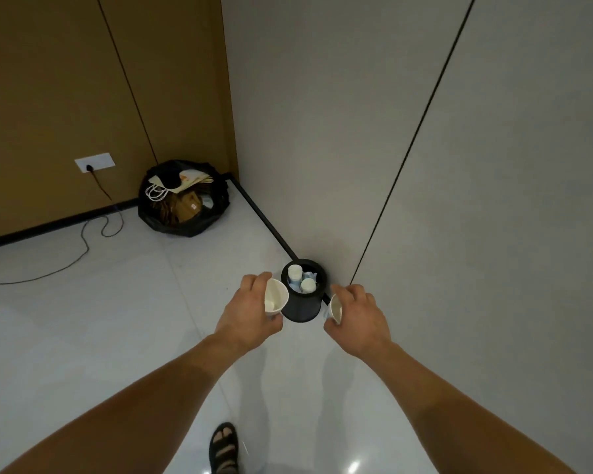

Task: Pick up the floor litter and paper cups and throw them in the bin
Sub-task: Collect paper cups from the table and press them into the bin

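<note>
**Two cups in hand, bin dead ahead**

The left hand [250,311] has its fingers curled round the side of a paper cup [275,297], whose mouth tips back towards us and shows a pale inside. The right hand [361,316] grips a second cup [334,307], fingers over the top and the cup tilted on its side. Both grips are closed on paper and neither is squeezing hard, since the rims look round.

By the look of them these are featherweights with thin walls, soft enough to buckle under a firm pinch. The sensible hold is what we see, a light wrap round the body, not a nip at the rim. Something this light could bounce or skate off whatever it lands on.

Between the two hands stands the small black bin [302,311], tight against the foot of the grey wall [322,131]. It already holds two white cups [295,272] and some bluish scrap, so room is short and a drop from close above looks wiser than a toss.

Further out, a black rubbish bag [158,220] stuffed with paper bags sits in the corner. A cable [83,241] trails over the floor [117,319] from a wall socket [95,161], and one sandal [224,446] shows at the bottom.
</note>
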{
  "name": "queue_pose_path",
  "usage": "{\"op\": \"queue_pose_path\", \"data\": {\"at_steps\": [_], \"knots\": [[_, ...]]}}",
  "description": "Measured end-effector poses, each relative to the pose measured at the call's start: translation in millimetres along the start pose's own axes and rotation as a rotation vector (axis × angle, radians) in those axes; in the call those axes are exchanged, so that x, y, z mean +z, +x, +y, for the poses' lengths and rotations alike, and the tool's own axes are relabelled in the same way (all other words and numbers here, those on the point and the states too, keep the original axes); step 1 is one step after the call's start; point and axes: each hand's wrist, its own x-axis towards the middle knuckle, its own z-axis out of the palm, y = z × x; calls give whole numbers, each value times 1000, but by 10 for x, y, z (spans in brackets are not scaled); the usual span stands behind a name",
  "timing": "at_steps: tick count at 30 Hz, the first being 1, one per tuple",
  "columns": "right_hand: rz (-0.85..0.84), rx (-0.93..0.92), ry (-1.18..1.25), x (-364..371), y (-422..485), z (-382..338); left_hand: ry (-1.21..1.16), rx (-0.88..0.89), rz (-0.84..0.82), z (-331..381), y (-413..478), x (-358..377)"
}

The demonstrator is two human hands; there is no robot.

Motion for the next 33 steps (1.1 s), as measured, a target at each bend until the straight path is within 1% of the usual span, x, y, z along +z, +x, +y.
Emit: {"op": "queue_pose_path", "data": {"at_steps": [4,7,12,16,20,25,28,31,33], "knots": [[-10,38,14,88,654,-308,-5,30,-52,-371,783,-107],[-8,71,39,125,1067,-401,-5,70,-107,-529,1348,-137],[-31,148,69,217,1810,-279,-7,120,-194,-585,2297,18],[-22,164,101,395,2546,-54,-23,106,-262,-616,3023,324],[-92,191,152,685,3330,274,-43,50,-312,-710,3747,760],[-149,267,139,1285,4112,724,-114,-35,-327,-1040,4611,1527],[-111,280,122,1831,4503,943,-107,-10,-346,-1354,4964,2115],[-164,318,128,2491,4844,1117,-121,19,-387,-1654,5206,2768],[-163,343,126,2962,5027,1248,-127,43,-412,-1825,5333,3216]]}}
